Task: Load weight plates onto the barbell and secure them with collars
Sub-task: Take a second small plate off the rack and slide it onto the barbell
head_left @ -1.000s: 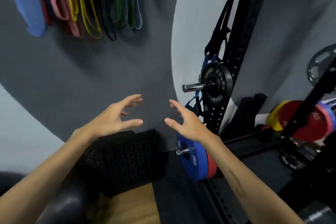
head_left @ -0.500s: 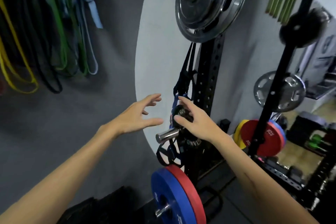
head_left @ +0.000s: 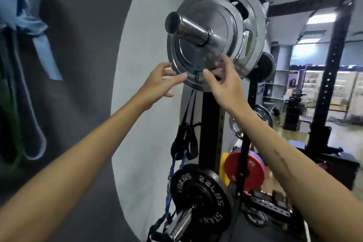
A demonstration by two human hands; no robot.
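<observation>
Chrome weight plates [head_left: 222, 31] are stacked on a steel peg [head_left: 186, 28] high on the black rack upright [head_left: 211, 124]. My left hand [head_left: 160, 82] reaches the lower left rim of the front plate, fingers spread, thumb near the edge. My right hand [head_left: 224, 82] is at the lower rim too, fingers curled against the plate's face. Neither hand has closed around a plate. Lower down, a black 10 kg plate [head_left: 200, 194] sits on another peg [head_left: 179, 224].
Red, blue and yellow bumper plates [head_left: 243, 170] hang on a rack post at the lower right. Black straps [head_left: 185, 139] dangle beside the upright. Resistance bands [head_left: 29, 116] hang on the grey wall at left. Another black upright [head_left: 326, 76] stands at right.
My view has tilted up from the floor plates to the chrome stack. Both hands rose from the lower black plate's height to the bottom rim of the chrome plates.
</observation>
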